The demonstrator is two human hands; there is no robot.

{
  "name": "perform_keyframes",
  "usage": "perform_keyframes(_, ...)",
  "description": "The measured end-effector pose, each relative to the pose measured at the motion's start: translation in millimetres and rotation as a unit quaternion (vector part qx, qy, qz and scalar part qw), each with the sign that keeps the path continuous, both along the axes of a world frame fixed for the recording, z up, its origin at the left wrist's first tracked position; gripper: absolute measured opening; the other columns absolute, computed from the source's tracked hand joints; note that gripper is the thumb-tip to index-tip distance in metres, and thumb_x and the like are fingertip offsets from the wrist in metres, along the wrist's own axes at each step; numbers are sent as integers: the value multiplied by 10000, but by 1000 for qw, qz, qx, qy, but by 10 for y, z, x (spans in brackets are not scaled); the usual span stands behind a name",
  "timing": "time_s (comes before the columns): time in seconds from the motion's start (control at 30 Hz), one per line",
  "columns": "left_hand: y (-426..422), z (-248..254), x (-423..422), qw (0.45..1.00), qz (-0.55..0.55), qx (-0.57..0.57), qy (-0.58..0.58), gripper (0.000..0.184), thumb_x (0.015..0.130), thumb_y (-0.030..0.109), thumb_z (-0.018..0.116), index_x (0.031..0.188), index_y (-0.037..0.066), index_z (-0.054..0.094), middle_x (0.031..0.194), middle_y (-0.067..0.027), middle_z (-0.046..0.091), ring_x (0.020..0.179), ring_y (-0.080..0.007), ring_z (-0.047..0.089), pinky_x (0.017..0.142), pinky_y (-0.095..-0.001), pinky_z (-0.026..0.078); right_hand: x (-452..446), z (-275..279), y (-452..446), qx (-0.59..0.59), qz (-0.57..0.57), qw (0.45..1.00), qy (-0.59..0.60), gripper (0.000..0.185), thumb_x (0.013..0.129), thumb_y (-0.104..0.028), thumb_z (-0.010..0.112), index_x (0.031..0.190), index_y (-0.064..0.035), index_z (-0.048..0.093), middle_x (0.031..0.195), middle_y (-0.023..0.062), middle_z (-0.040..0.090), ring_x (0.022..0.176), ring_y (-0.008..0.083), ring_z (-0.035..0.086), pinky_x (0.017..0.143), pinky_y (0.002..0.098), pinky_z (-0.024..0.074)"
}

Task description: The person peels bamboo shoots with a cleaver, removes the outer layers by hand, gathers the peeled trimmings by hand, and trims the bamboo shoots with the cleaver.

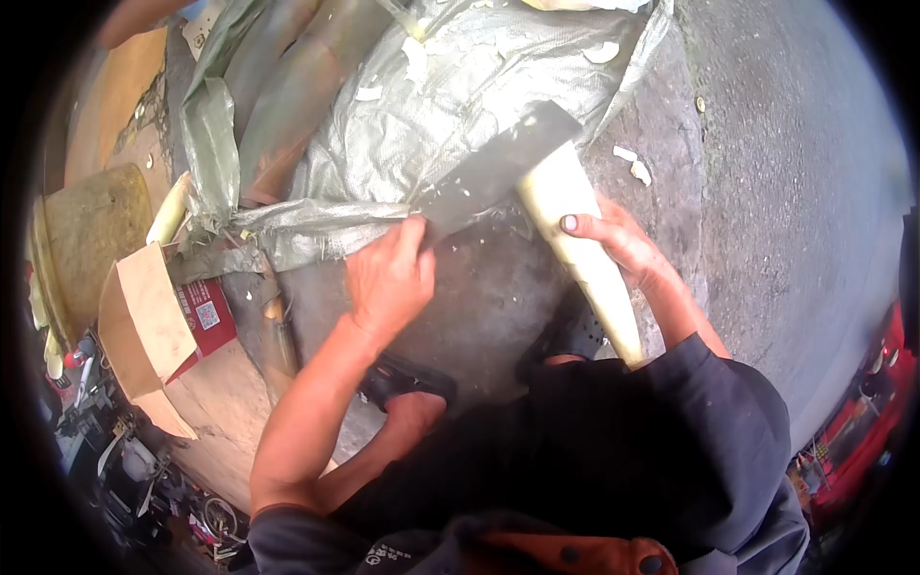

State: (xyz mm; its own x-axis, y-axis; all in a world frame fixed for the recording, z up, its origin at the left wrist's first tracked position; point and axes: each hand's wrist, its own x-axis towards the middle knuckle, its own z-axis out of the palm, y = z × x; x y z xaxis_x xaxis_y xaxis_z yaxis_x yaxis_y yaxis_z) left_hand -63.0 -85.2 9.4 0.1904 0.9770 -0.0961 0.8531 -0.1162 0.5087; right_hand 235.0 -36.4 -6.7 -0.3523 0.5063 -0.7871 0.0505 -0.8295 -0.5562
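The left hand (391, 270) is closed tight round the handle of a broad cleaver (503, 168), knuckles up, and the blade slants off to the far right. Across from it, the right hand (618, 240) clasps a pale peeled shoot (592, 273), thumb laid along the near face; I can't see the other fingers, which go round behind. The shoot is tilted, thick end far, narrow end pointing near, down by the dark clothing. The blade's far end lies right at that thick end, though from here I can't tell whether the edge is biting.

To me this looks like the trimming step, with the skin mostly off. The next stroke would call for a firm hold and a thumb well below the blade.

Farther out, pale sacking (383, 153) spreads over the ground, with white scraps (602, 53) scattered on it. Over on the left, an open cardboard box (151, 331) stands near a yellowish bucket (91, 230), and a second shoot (171, 209) leans just behind the box.
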Motion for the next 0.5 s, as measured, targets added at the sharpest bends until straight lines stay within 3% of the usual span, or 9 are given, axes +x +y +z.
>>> perform_keyframes(0.03,-29,-1,10,999,-35,30,19,389,729,96,679,1104,47,589,790,-120,611,637,-311,637,544,-417,493,21,-45,-1,11,5,1000,22,804,728,-390,809,1331,34,487,1156,154,612,1051,227,597,923,358,480)
perform_keyframes(0.13,-118,62,186,993,-101,54,25,451,705,97,658,1147,29,601,739,-88,540,594,-254,594,521,-377,484,185,-262,-124,13,-15,998,64,692,779,-249,787,1345,21,493,1187,128,616,1051,211,612,918,369,508)
perform_keyframes(0.17,-176,21,268,986,-131,88,51,462,727,109,617,1179,14,607,701,-54,487,569,-201,554,506,-337,469,248,-291,-193,-3,-48,997,63,641,799,-197,772,1342,13,504,1200,118,616,1056,204,615,919,372,518)
perform_keyframes(0.23,-194,52,439,980,-152,106,69,436,755,115,589,1179,18,613,696,-46,479,566,-189,548,503,-326,462,411,-481,-299,-48,-134,987,74,471,861,-42,700,1310,-15,558,1241,87,614,1089,185,616,936,372,543)
perform_keyframes(0.27,-202,70,504,977,-163,114,79,424,769,119,576,1179,19,616,693,-42,475,565,-184,545,502,-321,459,524,-572,-339,-39,-123,989,74,375,894,-44,681,1259,-14,599,1230,89,617,1072,176,617,914,348,542)
perform_keyframes(0.33,-132,67,548,975,-156,111,110,424,803,122,566,1211,11,601,697,-55,503,549,-187,558,481,-318,465,345,-315,-299,48,-20,998,-38,512,839,-112,731,1306,-1,551,1240,112,608,1104,201,593,940,349,504)
perform_keyframes(0.43,159,-73,522,977,-105,93,163,414,826,94,552,1228,-1,584,702,-97,569,523,-219,611,450,-329,499,130,158,-145,30,6,999,-29,723,750,-203,775,1373,10,476,1246,139,594,1146,228,559,980,355,450)
perform_keyframes(0.47,214,-113,522,981,-87,82,155,416,823,91,551,1226,-2,585,701,-98,573,523,-221,616,450,-331,502,109,204,-129,28,-2,999,-19,890,674,-261,789,1427,14,404,1261,160,579,1177,252,534,1012,364,411)
perform_keyframes(0.5,267,-147,529,984,-69,73,146,418,819,88,550,1225,-3,585,700,-98,577,523,-222,621,449,-332,505,108,259,-142,51,-8,999,-18,874,675,-248,787,1418,26,416,1259,152,572,1160,238,544,975,358,439)
